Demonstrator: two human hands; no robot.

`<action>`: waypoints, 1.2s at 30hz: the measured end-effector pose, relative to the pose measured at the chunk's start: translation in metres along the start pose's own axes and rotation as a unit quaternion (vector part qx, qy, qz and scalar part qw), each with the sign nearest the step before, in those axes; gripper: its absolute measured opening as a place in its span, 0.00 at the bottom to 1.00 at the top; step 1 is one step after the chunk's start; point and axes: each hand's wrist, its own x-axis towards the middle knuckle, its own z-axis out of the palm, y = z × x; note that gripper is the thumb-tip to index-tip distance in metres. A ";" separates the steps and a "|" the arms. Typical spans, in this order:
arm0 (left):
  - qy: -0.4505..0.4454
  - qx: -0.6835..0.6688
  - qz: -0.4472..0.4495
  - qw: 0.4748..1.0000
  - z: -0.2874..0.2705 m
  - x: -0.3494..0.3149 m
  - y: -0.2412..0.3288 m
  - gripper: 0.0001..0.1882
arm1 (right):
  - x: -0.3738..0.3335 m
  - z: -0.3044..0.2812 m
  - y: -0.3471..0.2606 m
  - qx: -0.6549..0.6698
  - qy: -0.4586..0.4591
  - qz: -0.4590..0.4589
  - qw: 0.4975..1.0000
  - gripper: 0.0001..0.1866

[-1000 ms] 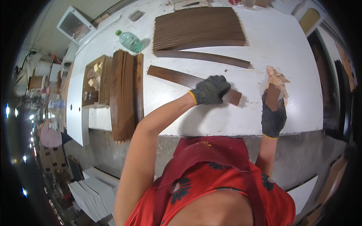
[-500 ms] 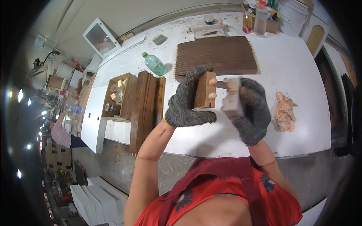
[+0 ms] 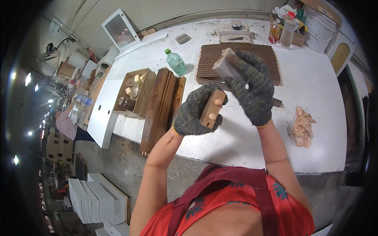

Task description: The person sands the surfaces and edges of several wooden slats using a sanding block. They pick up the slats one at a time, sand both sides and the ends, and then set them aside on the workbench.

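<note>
My left hand (image 3: 199, 112), in a dark knitted work glove, is closed round a brown wooden piece (image 3: 207, 111). Two pale dowels stick out of the wood's end face, which is turned toward me. Higher and to the right, my right hand (image 3: 254, 86), gloved alike, grips a pale, worn rectangular block (image 3: 227, 67) that is slightly blurred. The block is lifted apart from the doweled wood. Behind the right hand, a row of dark brown slats (image 3: 210, 59) lies on the white table. A short dark wooden end (image 3: 278, 103) shows beside the right wrist; the rest is hidden.
A crumpled cloth (image 3: 303, 128) lies at the right of the table (image 3: 327, 106). To the left are a green bottle (image 3: 176, 63), long brown boards (image 3: 157, 112) and a wooden box (image 3: 145, 94) of small items. Bottles (image 3: 288, 33) and a white bucket (image 3: 318, 29) stand far right.
My right hand has moved up and away with the pale block. My left hand has turned the doweled wood and closed its fingers round it. The view has shifted slightly.
</note>
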 end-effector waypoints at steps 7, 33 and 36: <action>0.039 -0.049 -0.107 0.992 -0.002 -0.009 -0.005 0.33 | -0.021 -0.004 -0.021 0.273 -0.044 0.049 0.960 0.28; 0.072 -0.101 -0.130 0.984 -0.015 -0.015 -0.012 0.44 | -0.048 -0.019 -0.058 0.241 -0.263 -0.061 0.932 0.29; 0.080 -0.264 -0.067 0.959 -0.028 -0.015 -0.023 0.53 | -0.056 -0.021 -0.049 0.348 -0.147 0.088 0.922 0.27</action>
